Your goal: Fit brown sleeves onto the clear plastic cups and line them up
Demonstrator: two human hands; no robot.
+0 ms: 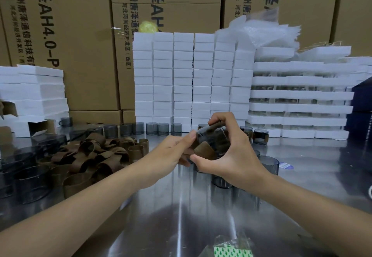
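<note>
Above centre of shiny steel table point(181, 206): noted smoky clear plastic cup point(211, 136), tilted, held off the surface between both hands. Gripped from the right by right hand point(231, 156), fingers curled over upper side, thumb low on brown band-shaped sleeve point(204, 150). Held from the left by left hand point(171, 150), index tip on cup wall, lower fingers curled beneath; thumb hidden. Sleeve partly round cup; how far on, cannot tell. Left of hands: loose heap of brown sleeves point(96, 154); beside it, at table's left edge, bare dark-tinted cups point(30, 184). Far side of table: row of bare cups point(151, 128), upright, side by side. Right of held cup: sleeved cups point(260, 136), standing close together. Under right hand: further bare cups point(268, 164) on table. Behind: stacks of white foam blocks point(193, 75), brown printed cardboard cartons point(80, 35). Near edge: clear packet with green-dotted sheet point(233, 250)
</note>
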